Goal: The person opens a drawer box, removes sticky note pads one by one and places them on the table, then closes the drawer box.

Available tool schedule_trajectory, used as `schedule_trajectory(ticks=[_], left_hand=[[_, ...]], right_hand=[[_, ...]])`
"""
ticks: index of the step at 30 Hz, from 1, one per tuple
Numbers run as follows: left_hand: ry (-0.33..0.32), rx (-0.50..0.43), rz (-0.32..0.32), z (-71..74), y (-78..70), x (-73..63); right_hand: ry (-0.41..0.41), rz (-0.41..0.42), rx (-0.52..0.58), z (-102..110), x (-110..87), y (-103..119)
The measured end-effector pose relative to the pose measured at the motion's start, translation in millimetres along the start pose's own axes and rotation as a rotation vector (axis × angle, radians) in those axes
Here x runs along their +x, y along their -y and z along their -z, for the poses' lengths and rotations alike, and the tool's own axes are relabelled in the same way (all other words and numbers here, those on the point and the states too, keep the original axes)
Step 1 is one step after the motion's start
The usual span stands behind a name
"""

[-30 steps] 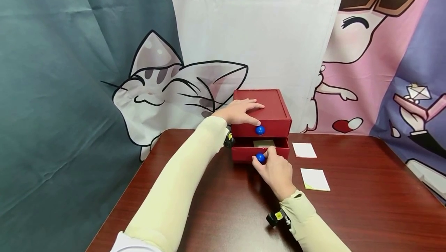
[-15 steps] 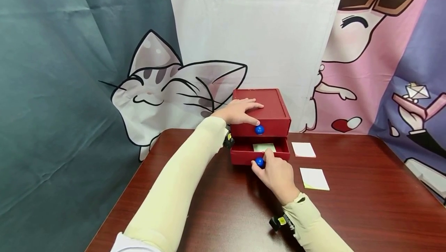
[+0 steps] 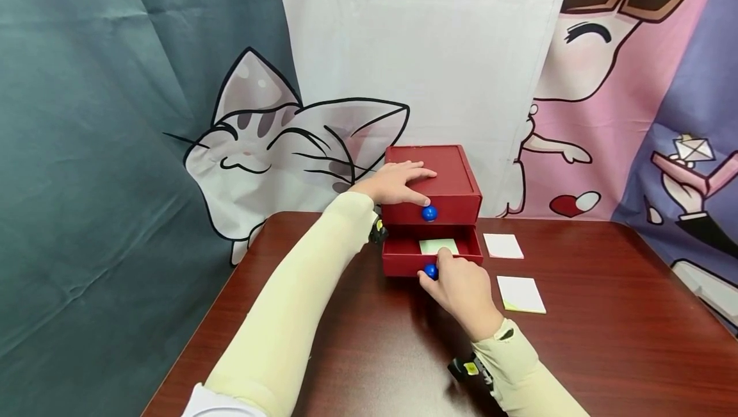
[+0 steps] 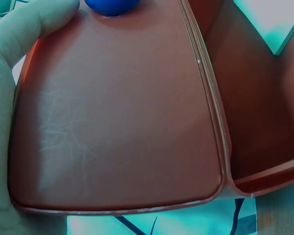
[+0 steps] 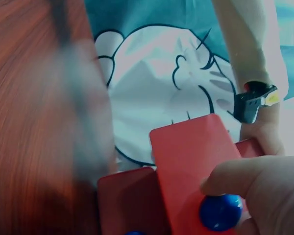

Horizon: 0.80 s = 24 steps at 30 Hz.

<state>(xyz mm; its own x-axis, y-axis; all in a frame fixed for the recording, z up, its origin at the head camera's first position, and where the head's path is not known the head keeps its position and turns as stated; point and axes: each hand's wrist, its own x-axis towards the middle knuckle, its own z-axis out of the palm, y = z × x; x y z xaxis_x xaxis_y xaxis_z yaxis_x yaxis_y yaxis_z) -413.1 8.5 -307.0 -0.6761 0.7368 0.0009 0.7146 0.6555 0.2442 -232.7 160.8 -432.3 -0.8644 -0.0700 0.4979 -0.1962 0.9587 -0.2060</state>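
Note:
A red cabinet (image 3: 446,173) stands at the back of the table, its drawers fitted with blue knobs. My left hand (image 3: 392,184) rests spread on its top, the thumb reaching down the front beside the top drawer's knob (image 3: 429,213). My right hand (image 3: 464,289) pinches the knob (image 5: 220,212) of the drawer below (image 3: 400,266), which is pulled out. Inside that drawer lies a pale green paper pad (image 3: 437,246), also partly visible in the left wrist view. Beneath it, a closed lower drawer (image 5: 130,198) shows only in the right wrist view.
Two white paper pads, a farther one (image 3: 503,246) and a nearer one (image 3: 521,294) with a yellow-green edge, lie right of the cabinet on the brown table (image 3: 375,353). A printed cloth backdrop (image 3: 432,52) hangs right behind.
My right hand has drawn back toward me with the knob, sliding the drawer farther out. More of the pale green pad shows. The left hand stays on the cabinet top.

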Motion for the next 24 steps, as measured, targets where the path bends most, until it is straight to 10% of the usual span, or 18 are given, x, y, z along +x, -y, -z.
schedule_trajectory(ticks=[24], left_hand=[[-0.018, -0.008, 0.008, -2.2, 1.1, 1.7]], right_hand=[[0.197, -0.075, -0.042, 27, -5.4, 16]])
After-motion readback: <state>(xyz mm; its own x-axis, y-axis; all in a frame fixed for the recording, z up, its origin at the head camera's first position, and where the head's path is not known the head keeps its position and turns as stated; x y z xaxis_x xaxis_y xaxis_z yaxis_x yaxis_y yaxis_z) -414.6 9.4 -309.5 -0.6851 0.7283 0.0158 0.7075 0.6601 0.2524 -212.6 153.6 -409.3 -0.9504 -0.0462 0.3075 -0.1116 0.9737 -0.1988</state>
